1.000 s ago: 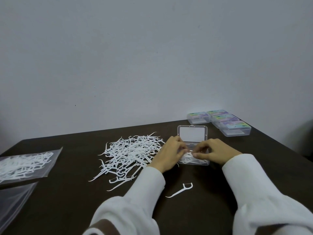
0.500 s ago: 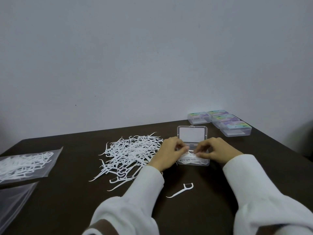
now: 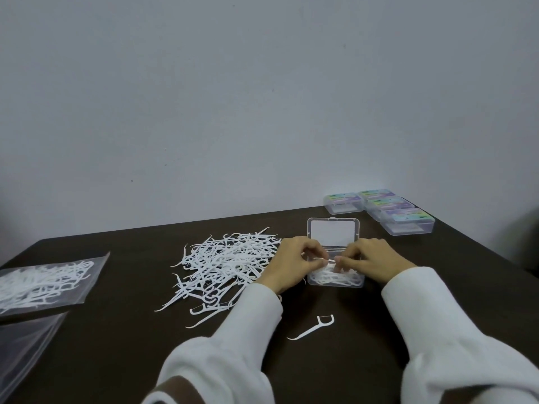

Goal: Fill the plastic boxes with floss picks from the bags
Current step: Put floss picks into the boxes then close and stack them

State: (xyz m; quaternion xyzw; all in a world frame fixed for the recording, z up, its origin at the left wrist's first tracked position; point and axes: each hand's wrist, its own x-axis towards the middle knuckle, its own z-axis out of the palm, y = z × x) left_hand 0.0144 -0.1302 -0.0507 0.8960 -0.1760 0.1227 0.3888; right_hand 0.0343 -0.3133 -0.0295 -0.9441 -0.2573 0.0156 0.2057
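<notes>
From the head view, a floss pick [image 3: 326, 261] is pinched between the curled fingers of the left hand [image 3: 294, 262] and right hand [image 3: 374, 258] just above the open plastic box [image 3: 335, 279] on the counter [image 3: 350, 360] — loose picks [image 3: 224, 263] heaped left of the fingers, closed boxes [image 3: 408, 221] beyond them.

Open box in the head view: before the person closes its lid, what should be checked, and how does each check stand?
1. Lid swung fully open, upright behind the open box: ok.
2. Picks lying below the box rim: cannot tell; both hands cover them.
3. Left hand and right hand out of the lid's path: not ok; both are over the box, pinching picks.
4. Stray pick on the table collected: not ok.
5. Loose pile clear of the box: ok.
6. Closed boxes out of the way: ok.
</notes>
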